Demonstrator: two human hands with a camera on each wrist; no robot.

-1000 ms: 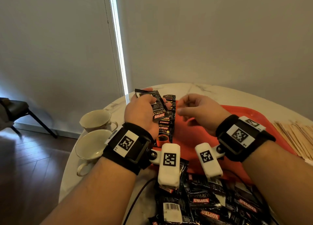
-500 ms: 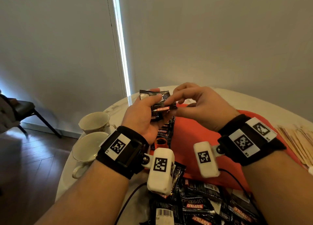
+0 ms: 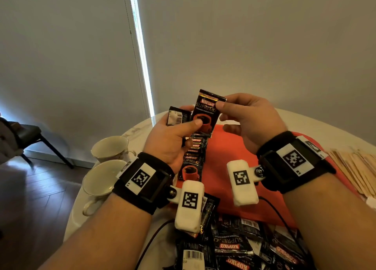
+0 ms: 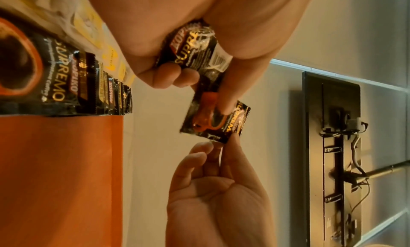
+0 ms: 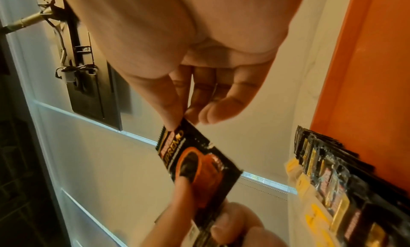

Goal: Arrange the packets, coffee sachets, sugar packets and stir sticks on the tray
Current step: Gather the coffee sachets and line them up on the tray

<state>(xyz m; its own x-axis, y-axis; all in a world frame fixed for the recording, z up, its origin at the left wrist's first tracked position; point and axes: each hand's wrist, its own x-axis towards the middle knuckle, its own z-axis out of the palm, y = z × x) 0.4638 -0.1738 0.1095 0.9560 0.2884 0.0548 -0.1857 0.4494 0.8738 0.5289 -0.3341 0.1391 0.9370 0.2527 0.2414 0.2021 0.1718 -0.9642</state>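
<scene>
Filling the lower frame, a round white marble table (image 3: 317, 125) stands before plain grey walls and a bright window slit, dark wood floor at left. On it lies a flat orange tray (image 3: 234, 149) bearing a neat overlapping row of sachets (image 3: 193, 158). Two cream teacups (image 3: 105, 164) sit left, pale wooden stir sticks (image 3: 356, 168) right, loose sachets (image 3: 234, 247) nearest. Above the tray, the right hand (image 3: 250, 119) pinches the top corner of a black Kopiko coffee sachet (image 3: 205, 113) — the left hand (image 3: 173, 139) thumbs its face, clutching a second sachet (image 3: 177, 117) behind.
</scene>
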